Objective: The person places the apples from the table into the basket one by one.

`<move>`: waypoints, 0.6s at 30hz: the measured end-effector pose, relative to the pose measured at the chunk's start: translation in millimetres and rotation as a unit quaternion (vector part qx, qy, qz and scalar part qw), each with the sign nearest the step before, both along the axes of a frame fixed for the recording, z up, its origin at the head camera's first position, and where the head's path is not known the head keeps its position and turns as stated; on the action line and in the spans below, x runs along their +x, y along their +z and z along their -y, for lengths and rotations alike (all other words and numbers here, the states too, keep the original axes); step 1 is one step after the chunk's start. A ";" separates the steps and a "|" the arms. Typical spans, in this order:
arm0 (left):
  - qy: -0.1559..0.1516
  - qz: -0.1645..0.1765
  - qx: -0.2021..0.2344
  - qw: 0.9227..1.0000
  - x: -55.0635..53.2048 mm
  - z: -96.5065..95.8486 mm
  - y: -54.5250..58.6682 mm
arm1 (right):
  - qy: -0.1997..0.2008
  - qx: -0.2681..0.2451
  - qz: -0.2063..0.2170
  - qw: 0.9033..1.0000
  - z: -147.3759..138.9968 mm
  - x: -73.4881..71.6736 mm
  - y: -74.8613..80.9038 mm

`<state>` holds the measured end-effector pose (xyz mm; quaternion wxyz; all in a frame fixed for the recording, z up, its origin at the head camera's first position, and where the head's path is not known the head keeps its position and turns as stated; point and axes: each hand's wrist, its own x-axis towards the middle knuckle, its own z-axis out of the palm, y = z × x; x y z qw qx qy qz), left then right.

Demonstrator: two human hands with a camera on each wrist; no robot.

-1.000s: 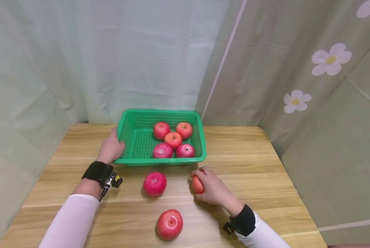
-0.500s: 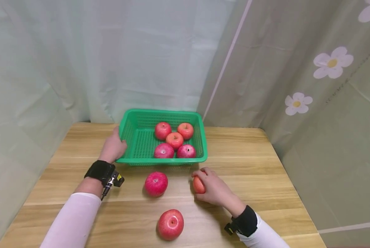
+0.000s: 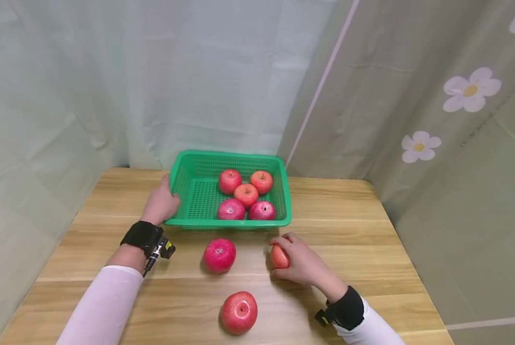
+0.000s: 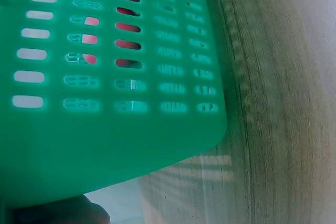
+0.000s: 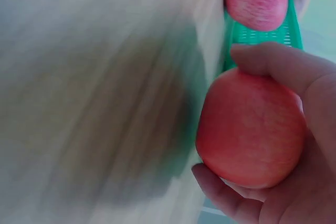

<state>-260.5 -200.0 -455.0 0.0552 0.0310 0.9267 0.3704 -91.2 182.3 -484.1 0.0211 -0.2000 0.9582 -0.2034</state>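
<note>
A red apple (image 5: 251, 129) sits in my right hand (image 3: 302, 261), its thumb and fingers curled round the sides, low over the table in front of the basket's right end. My left hand (image 3: 160, 203) grips the left rim of a green plastic basket (image 3: 227, 223); the wrist view from that side shows the slotted basket wall (image 4: 105, 140) close up and a dark bit of finger (image 4: 65, 211) at its edge. Inside the basket, several apples (image 3: 246, 195) are gathered toward the right. A deep pink apple (image 3: 219, 256) lies on the table between my hands, with another red apple (image 3: 239, 312) nearer me.
The wooden table (image 3: 339, 211) carries everything. Behind it hangs a pale curtain (image 3: 223, 81), which continues along both sides and bears white flowers on the right. Each wrist wears a black strap (image 3: 142, 238) with a small camera.
The whole head view has shifted slightly, so things appear a little farther right. Both hands keep their holds, and the apples stay in the same places relative to the basket and table.
</note>
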 end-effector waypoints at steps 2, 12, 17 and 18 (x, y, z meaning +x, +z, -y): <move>0.001 -0.001 -0.002 1.000 -0.5 0.8 0.0 | 0.009 -0.007 0.006 1.000 1.1 -0.4 4.8; 0.011 0.004 0.007 1.000 1.4 -0.2 0.4 | 0.054 -0.063 0.046 0.995 13.6 -4.8 30.9; 0.012 -0.002 0.006 1.000 2.5 -1.7 0.4 | 0.074 -0.100 0.075 0.989 23.1 -10.0 47.2; 0.012 0.001 0.009 1.000 2.8 -2.1 0.6 | 0.077 -0.108 0.083 0.988 25.2 -11.3 51.1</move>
